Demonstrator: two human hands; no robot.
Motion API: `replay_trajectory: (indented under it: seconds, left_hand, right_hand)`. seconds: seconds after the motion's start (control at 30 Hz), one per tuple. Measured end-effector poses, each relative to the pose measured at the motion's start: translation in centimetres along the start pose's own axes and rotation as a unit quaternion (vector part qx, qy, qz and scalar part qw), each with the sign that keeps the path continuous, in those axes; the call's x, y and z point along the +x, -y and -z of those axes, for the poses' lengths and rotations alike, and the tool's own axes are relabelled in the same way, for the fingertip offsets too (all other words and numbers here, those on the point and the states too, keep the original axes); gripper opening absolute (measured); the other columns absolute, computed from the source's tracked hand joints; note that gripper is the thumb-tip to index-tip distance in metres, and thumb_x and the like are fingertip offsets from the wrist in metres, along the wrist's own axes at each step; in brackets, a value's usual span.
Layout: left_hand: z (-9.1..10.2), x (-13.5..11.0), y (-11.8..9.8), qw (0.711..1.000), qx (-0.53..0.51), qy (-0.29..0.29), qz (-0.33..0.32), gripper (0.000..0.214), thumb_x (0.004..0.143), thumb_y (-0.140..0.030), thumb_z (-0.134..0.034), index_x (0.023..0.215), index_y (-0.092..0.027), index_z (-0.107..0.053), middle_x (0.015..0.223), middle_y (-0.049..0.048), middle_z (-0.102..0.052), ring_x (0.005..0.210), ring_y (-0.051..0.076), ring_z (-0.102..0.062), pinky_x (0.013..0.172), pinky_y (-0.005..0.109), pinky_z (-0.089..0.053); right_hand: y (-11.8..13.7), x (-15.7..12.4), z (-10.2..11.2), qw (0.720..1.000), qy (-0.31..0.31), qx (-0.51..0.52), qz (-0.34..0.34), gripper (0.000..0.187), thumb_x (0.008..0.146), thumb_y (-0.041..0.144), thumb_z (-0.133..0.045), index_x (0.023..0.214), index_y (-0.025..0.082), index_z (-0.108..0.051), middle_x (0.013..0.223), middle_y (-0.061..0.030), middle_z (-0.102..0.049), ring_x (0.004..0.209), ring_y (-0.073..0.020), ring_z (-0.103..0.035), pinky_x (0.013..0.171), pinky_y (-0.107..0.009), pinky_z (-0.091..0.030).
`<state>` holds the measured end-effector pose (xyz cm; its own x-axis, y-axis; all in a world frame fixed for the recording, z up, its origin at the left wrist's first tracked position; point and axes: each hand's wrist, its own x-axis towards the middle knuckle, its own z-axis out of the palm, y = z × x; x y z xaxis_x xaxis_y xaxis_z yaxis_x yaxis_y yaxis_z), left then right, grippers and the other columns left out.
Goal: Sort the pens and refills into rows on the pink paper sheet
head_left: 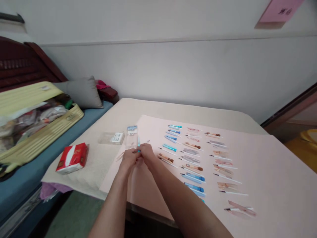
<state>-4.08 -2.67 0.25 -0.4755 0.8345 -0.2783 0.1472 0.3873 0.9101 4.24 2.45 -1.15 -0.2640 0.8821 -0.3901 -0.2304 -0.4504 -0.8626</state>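
Note:
My left hand (129, 158) and my right hand (146, 152) meet at the left part of the pink sheet (151, 195), fingers pinched together. A slim light-blue pen part (139, 142) sticks up from between them; its lower end is hidden by the fingers. Just beyond my hands lies a clear plastic case (132, 130) with a blue and white label. Pale pinkish pen pieces (120, 156) lie beside my left hand. To the right of my hands, blue, brown, grey and pink pen barrels (169, 147) lie in columns with white refills (235, 178).
A clear box with a white label (117, 138) and a red tissue pack (73, 157) sit on the table's left side. Left of the table is a bed with a grey pillow (80, 92) and an open yellow bag (61, 120). A white wall (158, 76) stands behind.

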Motion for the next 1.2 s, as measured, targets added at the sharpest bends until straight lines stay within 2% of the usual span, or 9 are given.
replay_trajectory:
  seconds: [0.13,0.2,0.3,0.37,0.47,0.7,0.87,1.0,1.2]
  left_hand:
    - [2.6,1.8,0.2,0.990,0.101,-0.086,-0.040,0.011,0.060,-0.026,-0.064,0.066,-0.017,-0.065,0.066,0.0053,-0.061,0.064,0.020,-0.057,0.059,0.030,-0.042]
    - [3.2,2.5,0.3,0.980,0.137,-0.125,-0.066,0.020,0.060,-0.020,-0.063,0.080,-0.018,-0.068,0.081,0.0072,-0.063,0.076,0.022,-0.058,0.069,0.032,-0.042]
    - [2.7,3.1,0.4,0.971,0.166,-0.131,-0.112,0.028,0.062,-0.020,-0.064,0.090,-0.020,-0.069,0.097,0.0078,-0.059,0.081,0.020,-0.058,0.078,0.032,-0.042]
    - [1.9,3.1,0.3,0.966,0.177,-0.130,-0.138,0.021,0.065,-0.024,-0.064,0.084,-0.021,-0.070,0.100,0.0070,-0.056,0.079,0.018,-0.057,0.079,0.030,-0.042]
    - [1.4,2.9,0.2,0.953,0.191,-0.160,-0.170,0.008,0.068,-0.024,-0.060,0.067,-0.020,-0.067,0.095,0.0047,-0.053,0.072,0.015,-0.055,0.076,0.028,-0.042]
    - [2.3,2.8,0.1,0.943,0.175,-0.218,-0.183,0.016,0.070,-0.018,-0.055,0.054,-0.018,-0.052,0.074,0.0021,-0.048,0.067,0.015,-0.049,0.070,0.028,-0.040]
    - [1.6,2.7,-0.1,0.944,0.149,-0.212,-0.203,0.019,0.071,-0.016,-0.055,0.053,-0.019,-0.047,0.070,0.0010,-0.048,0.066,0.014,-0.048,0.067,0.026,-0.040]
    - [1.5,2.9,0.1,0.947,0.139,-0.201,-0.209,0.018,0.071,-0.016,-0.054,0.055,-0.019,-0.048,0.069,0.0004,-0.048,0.065,0.014,-0.048,0.067,0.025,-0.039]
    - [1.7,2.9,0.2,0.958,0.115,-0.169,-0.203,0.015,0.071,-0.018,-0.052,0.057,-0.019,-0.050,0.063,-0.0019,-0.051,0.059,0.012,-0.049,0.061,0.023,-0.037]
  right_hand:
    - [-0.5,0.3,0.3,0.999,0.006,0.034,-0.021,0.016,0.056,0.011,-0.061,0.060,0.018,-0.048,0.046,0.0044,-0.050,0.042,-0.0079,-0.045,0.043,-0.021,-0.037]
    - [-0.3,0.1,0.6,0.998,0.020,0.048,-0.021,0.014,0.057,0.011,-0.061,0.063,0.017,-0.050,0.051,0.0027,-0.053,0.045,-0.0078,-0.047,0.048,-0.022,-0.041]
    - [0.2,-0.3,1.0,0.998,0.039,0.056,-0.015,0.013,0.056,0.012,-0.061,0.066,0.015,-0.053,0.054,0.0013,-0.055,0.048,-0.0081,-0.049,0.051,-0.023,-0.043]
    - [0.6,-0.5,1.3,0.997,0.046,0.055,-0.010,0.014,0.056,0.012,-0.061,0.067,0.015,-0.054,0.055,0.0009,-0.056,0.049,-0.0081,-0.049,0.051,-0.023,-0.042]
    - [0.9,-0.7,1.9,0.998,0.038,0.049,-0.005,0.014,0.055,0.013,-0.061,0.067,0.015,-0.053,0.054,0.0018,-0.054,0.047,-0.0070,-0.046,0.047,-0.020,-0.037]
    - [1.1,-0.6,2.9,0.998,-0.038,0.056,0.001,0.015,0.060,0.011,-0.056,0.068,0.018,-0.045,0.054,0.0052,-0.049,0.045,-0.0049,-0.039,0.045,-0.018,-0.033]
    - [0.6,-0.9,1.8,0.996,-0.055,0.064,-0.002,0.016,0.062,0.010,-0.056,0.067,0.018,-0.043,0.056,0.0050,-0.049,0.044,-0.0049,-0.039,0.043,-0.017,-0.032]
    - [0.6,-0.9,0.5,0.994,-0.071,0.078,-0.020,0.016,0.072,0.023,-0.059,0.068,0.019,-0.043,0.050,0.0072,-0.042,0.039,-0.0042,-0.032,0.037,-0.016,-0.026]
    - [2.1,0.5,-1.0,0.986,-0.002,0.124,-0.112,0.032,0.085,0.035,-0.049,0.060,0.018,-0.039,0.046,0.0083,-0.035,0.034,-0.0024,-0.022,0.033,-0.014,-0.020]
